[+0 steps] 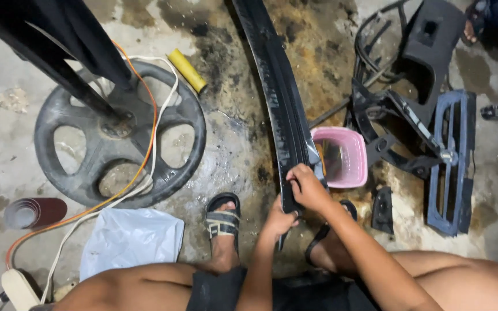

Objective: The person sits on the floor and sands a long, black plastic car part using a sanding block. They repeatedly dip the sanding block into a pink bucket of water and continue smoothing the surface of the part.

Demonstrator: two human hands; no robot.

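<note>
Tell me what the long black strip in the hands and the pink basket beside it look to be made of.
The long black strip looks like moulded plastic, glossy and wet: light glints along its ridges, and it is thin and curved. It could be painted metal; the view leaves that open. The pink basket looks like thin matte plastic, with slotted sides and a rolled rim.

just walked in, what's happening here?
A person sits low on a stained concrete floor, both hands on the near end of a long black trim strip. The left hand grips its lower end; the right hand presses just above. A pink basket sits beside it.
</note>
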